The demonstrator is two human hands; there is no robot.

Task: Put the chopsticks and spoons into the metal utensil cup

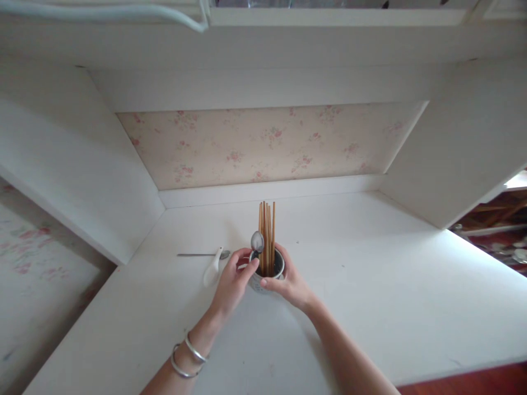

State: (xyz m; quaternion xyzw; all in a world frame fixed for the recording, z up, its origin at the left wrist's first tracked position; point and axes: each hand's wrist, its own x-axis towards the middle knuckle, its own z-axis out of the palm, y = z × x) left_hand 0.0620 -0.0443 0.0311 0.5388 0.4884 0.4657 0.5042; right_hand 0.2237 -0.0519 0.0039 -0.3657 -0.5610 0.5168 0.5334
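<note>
A small patterned ceramic pot point(258, 286) with a dark inside stands upright on the white surface, between my two hands. Several wooden chopsticks point(267, 236) rise from it, and a metal spoon point(257, 241) leans at its left side, bowl up. My right hand point(290, 282) wraps the pot's right side, thumb across the front. At the left rim, my left hand point(235, 274) closes with its thumb over the edge, close below the spoon's bowl; its fingertips are partly hidden. Left of that hand, a white soup spoon point(212, 272) lies across a long-handled metal spoon point(195, 254).
The white tabletop point(370, 296) is boxed in by side panels point(457, 137) and a low overhead shelf point(263, 49). Floral wallpaper point(267, 145) covers the back wall. A white cable point(102, 12) hangs at the upper left. Cluttered items point(494, 230) show beyond the right edge.
</note>
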